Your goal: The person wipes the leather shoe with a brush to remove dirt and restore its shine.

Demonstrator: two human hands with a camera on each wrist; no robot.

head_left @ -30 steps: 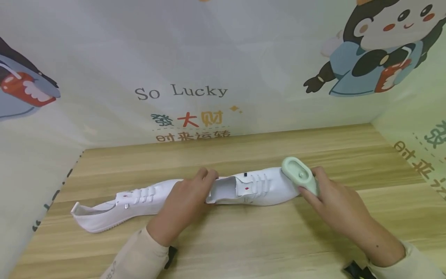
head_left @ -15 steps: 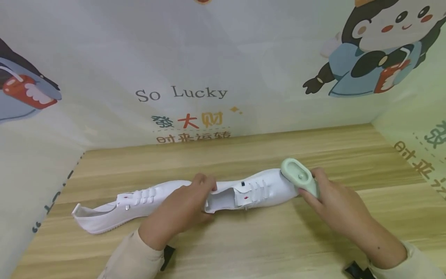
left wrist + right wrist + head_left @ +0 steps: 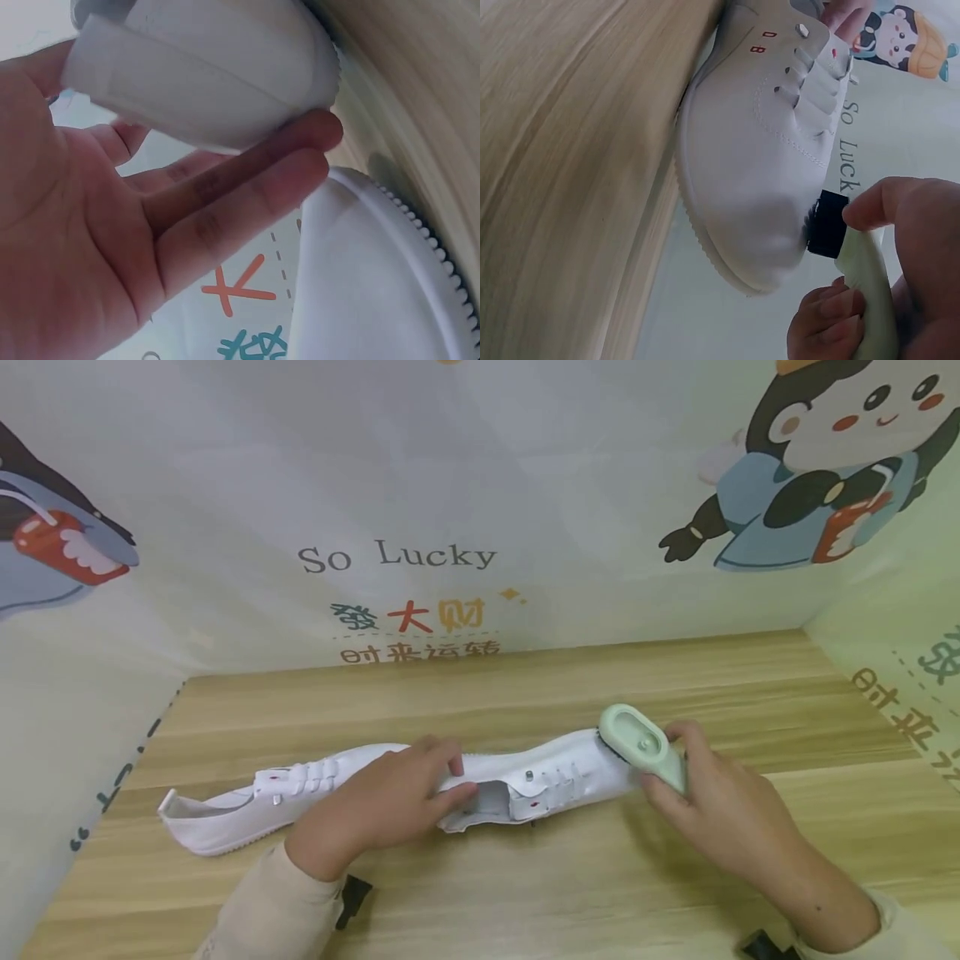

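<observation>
The right-hand white lace-up shoe (image 3: pixel 551 781) lies with its toe to the right, tilted so its opening faces the near side. My left hand (image 3: pixel 382 802) holds it at the heel, thumb by the opening and fingers along the far side; in the left wrist view the fingers (image 3: pixel 247 202) lie against the heel (image 3: pixel 217 67). My right hand (image 3: pixel 727 810) grips a light green shoe brush (image 3: pixel 637 743) by its handle. In the right wrist view, its black bristles (image 3: pixel 827 225) touch the toe area of the shoe (image 3: pixel 742 172).
A second white shoe (image 3: pixel 247 806) lies to the left, toe towards the held one and partly behind the left hand. Both rest on a wood-grain tabletop (image 3: pixel 480 893). A printed cloth (image 3: pixel 570 527) stands round the back and sides.
The held shoe has tilted further towards the near side, and its heel has come nearer. My left hand has shifted slightly left. The brush has moved a little left on the toe.
</observation>
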